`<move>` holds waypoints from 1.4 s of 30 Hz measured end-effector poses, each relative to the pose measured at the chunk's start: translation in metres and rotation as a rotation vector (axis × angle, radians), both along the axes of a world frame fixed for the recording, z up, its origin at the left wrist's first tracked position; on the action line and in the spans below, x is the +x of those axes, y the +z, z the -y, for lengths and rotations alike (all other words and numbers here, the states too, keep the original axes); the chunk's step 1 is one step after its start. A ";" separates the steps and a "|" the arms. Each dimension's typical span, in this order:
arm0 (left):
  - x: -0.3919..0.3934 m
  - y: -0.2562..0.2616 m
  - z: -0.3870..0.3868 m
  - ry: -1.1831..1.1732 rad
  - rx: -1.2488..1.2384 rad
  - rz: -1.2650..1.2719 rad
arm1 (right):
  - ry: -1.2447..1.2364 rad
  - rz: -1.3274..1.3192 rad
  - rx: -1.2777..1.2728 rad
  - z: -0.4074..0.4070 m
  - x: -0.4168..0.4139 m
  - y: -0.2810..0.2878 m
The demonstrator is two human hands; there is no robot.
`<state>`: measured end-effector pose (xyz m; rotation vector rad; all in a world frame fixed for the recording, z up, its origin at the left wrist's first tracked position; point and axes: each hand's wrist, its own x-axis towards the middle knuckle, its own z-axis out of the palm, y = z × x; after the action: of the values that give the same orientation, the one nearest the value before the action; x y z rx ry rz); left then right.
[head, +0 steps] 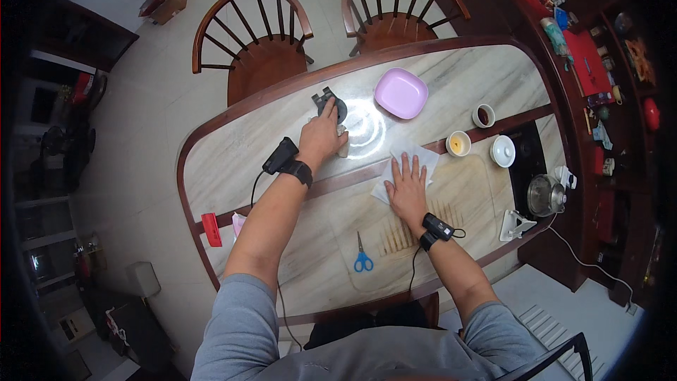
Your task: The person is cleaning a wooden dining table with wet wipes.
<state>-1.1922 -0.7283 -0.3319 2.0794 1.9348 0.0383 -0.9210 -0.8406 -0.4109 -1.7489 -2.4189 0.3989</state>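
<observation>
My left hand (319, 140) reaches to the far half of the marble-topped table (285, 267). Its fingertips rest on a small black device (338, 109), whose kind I cannot tell. A crumpled greyish piece (342, 148), perhaps cloth, shows beside the thumb and partly under the hand. My right hand (408, 190) lies flat, fingers spread, on thin white sheets (426, 161) like tissue or paper. Just below that hand, several thin brown strips (394, 241) lie in a row, partly covered by the wrist. Blue-handled scissors (363, 261) lie nearer me, blades pointing away.
Beyond my hands stands a pink square dish (401, 93). To the right are a cup of dark liquid (483, 116), a cup with yellow contents (458, 144), a lidded white bowl (502, 151), a glass kettle (546, 196) and a white stand (515, 225). A red packet (211, 229) lies left.
</observation>
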 end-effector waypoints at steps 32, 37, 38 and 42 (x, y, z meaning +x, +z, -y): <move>-0.142 0.032 0.173 0.230 0.221 -0.100 | -0.162 -0.051 0.276 -0.241 -0.161 -0.044; -0.087 0.046 0.116 0.124 0.198 0.137 | 0.100 -0.039 0.136 -0.136 -0.147 -0.025; -0.073 0.047 0.101 0.089 0.168 0.171 | 0.156 -0.041 0.131 -0.111 -0.142 -0.022; -0.007 0.033 0.031 0.071 -0.029 0.258 | 0.273 -0.156 0.134 -0.022 -0.111 -0.029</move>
<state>-1.1996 -0.7591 -0.2988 1.8820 1.8396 0.2775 -1.0318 -0.8182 -0.4396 -1.2879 -2.5107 0.3766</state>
